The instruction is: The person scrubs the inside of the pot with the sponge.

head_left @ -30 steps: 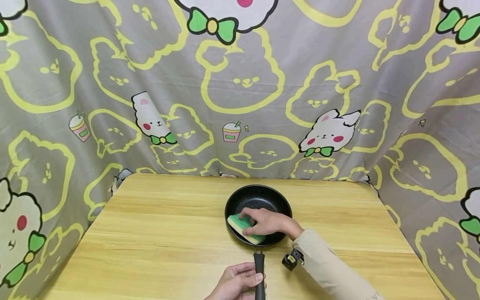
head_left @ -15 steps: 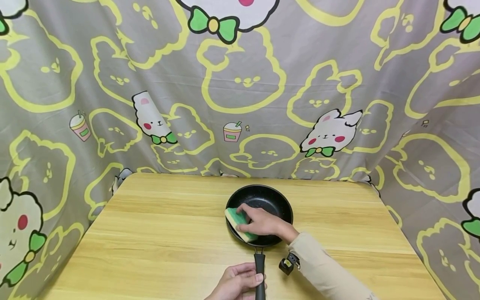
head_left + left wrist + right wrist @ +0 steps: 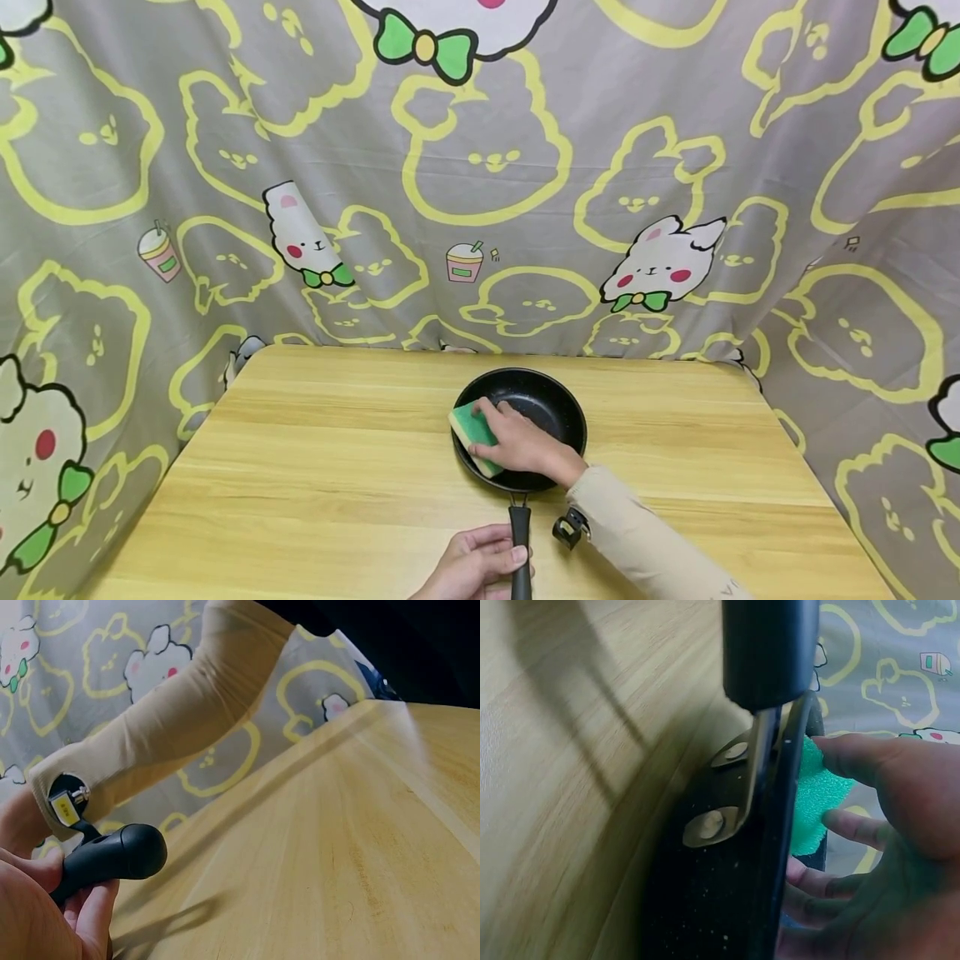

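Observation:
A black frying pan (image 3: 551, 408) is near the middle of the table, its handle (image 3: 519, 533) pointing toward me. My left hand (image 3: 476, 562) grips that handle, thumb on top; the left wrist view shows the rounded handle end (image 3: 142, 851) sticking out past the fingers. Inside the pan, at its left side, my right hand (image 3: 517, 437) holds a green and yellow sponge (image 3: 472, 429) by its edges. In the right wrist view the sponge's green face (image 3: 817, 799) shows behind the pan's rim, between thumb and fingers of the right hand (image 3: 900, 832).
The wooden table (image 3: 300, 467) stretches out on both sides of the pan. A grey curtain (image 3: 517, 192) with cartoon animals hangs behind it and at both sides. A small black camera (image 3: 572, 527) is strapped at the right wrist, by the beige sleeve (image 3: 637, 533).
The right hand has moved the sponge along the pan's inside, left and away from me, from near the handle to the left wall. The left hand stays on the handle.

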`<state>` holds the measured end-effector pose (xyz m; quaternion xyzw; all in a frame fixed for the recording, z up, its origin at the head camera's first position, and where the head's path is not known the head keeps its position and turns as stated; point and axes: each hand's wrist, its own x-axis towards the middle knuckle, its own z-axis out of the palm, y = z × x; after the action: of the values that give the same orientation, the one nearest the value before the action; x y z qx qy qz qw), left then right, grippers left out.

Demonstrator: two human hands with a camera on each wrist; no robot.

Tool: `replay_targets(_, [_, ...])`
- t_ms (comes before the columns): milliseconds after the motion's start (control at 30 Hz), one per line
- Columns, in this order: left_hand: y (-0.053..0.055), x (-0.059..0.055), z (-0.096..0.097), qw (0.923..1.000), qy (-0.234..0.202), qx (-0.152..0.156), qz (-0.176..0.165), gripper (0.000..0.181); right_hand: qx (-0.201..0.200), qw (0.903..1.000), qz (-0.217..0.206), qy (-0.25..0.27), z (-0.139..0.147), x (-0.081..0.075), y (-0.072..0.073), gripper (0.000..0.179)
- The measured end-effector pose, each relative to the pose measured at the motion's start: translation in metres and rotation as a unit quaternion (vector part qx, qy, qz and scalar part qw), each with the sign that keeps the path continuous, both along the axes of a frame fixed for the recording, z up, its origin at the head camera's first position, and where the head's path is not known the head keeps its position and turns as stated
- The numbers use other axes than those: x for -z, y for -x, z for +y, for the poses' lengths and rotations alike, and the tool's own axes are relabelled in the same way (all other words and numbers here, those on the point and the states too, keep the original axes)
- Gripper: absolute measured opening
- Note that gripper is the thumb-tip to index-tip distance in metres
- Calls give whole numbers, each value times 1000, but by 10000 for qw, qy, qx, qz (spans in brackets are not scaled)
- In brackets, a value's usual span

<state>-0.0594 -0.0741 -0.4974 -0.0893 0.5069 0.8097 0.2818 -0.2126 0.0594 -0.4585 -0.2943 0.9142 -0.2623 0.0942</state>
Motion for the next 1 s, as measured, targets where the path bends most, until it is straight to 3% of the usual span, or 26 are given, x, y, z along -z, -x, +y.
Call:
replay_targets(767, [-1, 2, 2, 9999, 95, -28, 31, 36, 213, 9947, 852, -528, -3, 4, 12, 49])
replay_targets(1000, [-2, -1, 3, 9997, 149, -177, 83, 37, 218, 9920, 1058, -657, 1, 7, 18, 49])
